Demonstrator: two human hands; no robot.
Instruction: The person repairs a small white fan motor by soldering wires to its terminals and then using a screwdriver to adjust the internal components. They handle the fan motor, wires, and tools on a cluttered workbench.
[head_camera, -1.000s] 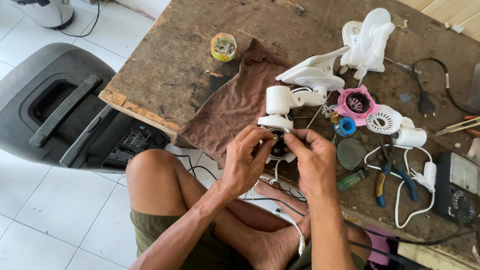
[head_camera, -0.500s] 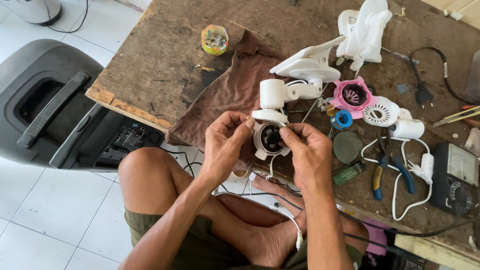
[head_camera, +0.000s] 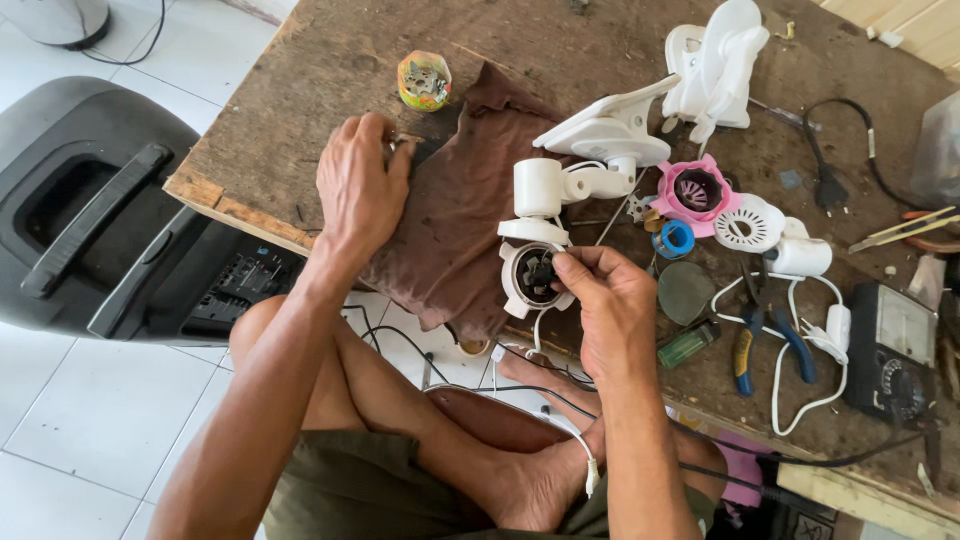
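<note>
Fingers of the right hand (head_camera: 610, 300) pinch the rim of a white round motor housing (head_camera: 530, 280), thumb and forefinger closed on its right edge, with dark metal parts showing inside the open cup. Just above those fingertips the housing joins a white cylindrical neck (head_camera: 540, 187) and a white fan base (head_camera: 610, 130) lying on the wooden workbench (head_camera: 300, 90). Over to their left, the left hand (head_camera: 360, 185) rests palm down on a brown cloth (head_camera: 460, 220), its fingers curled over something small and metallic at the cloth's upper edge; what exactly it grips cannot be made out. Beyond the left fingertips sits a small yellow-green cup of screws (head_camera: 424, 80). To the right of the right hand's fingers lie a pink ribbed fan part (head_camera: 697, 190), a blue ring (head_camera: 678, 239), a white vented cap (head_camera: 748, 222), blue-handled pliers (head_camera: 745, 345) and a black multimeter (head_camera: 893, 350). A white wire (head_camera: 545, 415) trails from below the housing down past the person's crossed legs.
</note>
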